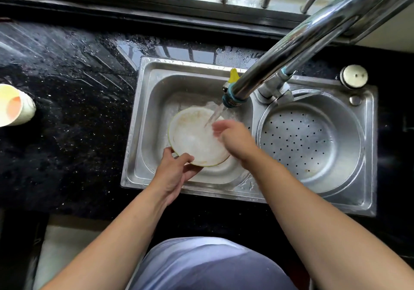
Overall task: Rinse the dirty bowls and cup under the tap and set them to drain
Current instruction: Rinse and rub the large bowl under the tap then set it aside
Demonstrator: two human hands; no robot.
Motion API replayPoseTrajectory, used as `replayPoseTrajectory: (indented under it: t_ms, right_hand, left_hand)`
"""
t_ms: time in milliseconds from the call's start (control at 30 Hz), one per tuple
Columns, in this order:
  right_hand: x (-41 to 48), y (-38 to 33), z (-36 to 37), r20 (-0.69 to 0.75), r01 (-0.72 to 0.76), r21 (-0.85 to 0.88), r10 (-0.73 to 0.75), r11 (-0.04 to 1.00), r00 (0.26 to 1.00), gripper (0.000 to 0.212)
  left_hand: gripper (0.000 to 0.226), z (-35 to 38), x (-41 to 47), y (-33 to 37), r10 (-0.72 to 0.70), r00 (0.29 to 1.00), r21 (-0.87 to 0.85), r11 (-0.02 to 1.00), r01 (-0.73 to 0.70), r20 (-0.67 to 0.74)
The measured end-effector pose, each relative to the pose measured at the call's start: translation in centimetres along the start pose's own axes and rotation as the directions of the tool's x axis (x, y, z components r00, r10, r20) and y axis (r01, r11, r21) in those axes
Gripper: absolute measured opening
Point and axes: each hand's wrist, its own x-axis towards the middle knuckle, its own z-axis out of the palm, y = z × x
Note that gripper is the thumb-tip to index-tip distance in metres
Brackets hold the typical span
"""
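White bowl (193, 138) with greenish rim, tilted over the left basin of a steel sink (134, 133) — water stream (215, 115) from the tap (291, 43) hits its far inner wall. Left hand (177, 171) grips the near rim, thumb on top. Right hand (234, 138) sits inside the bowl at the stream, fingers blurred, loosely extended, holding nothing. Cup (16, 106) lies on its side on the wet black countertop (67, 121) — well left of the sink.

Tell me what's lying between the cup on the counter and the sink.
Only bare, wet black countertop separates the cup from the sink; nothing sits on that stretch, as the head view shows.
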Motion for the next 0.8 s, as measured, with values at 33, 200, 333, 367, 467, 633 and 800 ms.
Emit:
replayPoseTrajectory:
  t_ms: [33,200,333,367,467,633,800]
  right_hand:
    - [0.2,-0.2,-1.5,-0.056,0.045,0.013,-0.044,0.999,0.997,0.043]
    - [-0.1,0.8,-8.2,-0.289,0.052,-0.073,-0.071,0.996,0.955,0.044]
    - [-0.4,1.8,-10.4,-0.355,0.031,-0.071,-0.054,0.997,0.933,0.04]
    - [-0.3,1.7,-11.1,-0.399,0.036,-0.048,-0.052,0.998,0.915,0.04]
    - [0.4,1.3,-13.5,-0.495,-0.002,0.036,0.019,0.999,0.869,0.059]
    - [2.1,0.1,-16.5,-0.404,-0.027,0.28,0.143,0.96,0.903,0.062]
    - [3.1,-1.8,-17.0,-0.36,-0.015,0.289,0.123,0.957,0.925,0.013]
  left_hand:
    - [0.041,0.1,0.0,0.0,-0.004,1.0,-0.003,1.0,0.004,0.0]
    - [0.046,0.4,0.0,0.0,-0.002,1.0,0.017,1.0,0.002,-0.003]
    - [0.035,0.8,0.1,0.4,-0.028,1.0,-0.051,0.998,0.028,-0.002]
    - [0.036,0.9,0.2,0.6,-0.05,0.999,-0.07,0.996,0.049,-0.002]
    - [0.037,1.4,0.7,1.4,-0.113,0.994,-0.057,0.992,0.112,-0.011]
    - [0.026,3.1,2.8,2.0,-0.168,0.984,0.067,0.983,0.171,-0.055]
    - [0.041,4.0,4.5,2.2,0.223,0.97,0.918,0.397,0.003,-0.1]
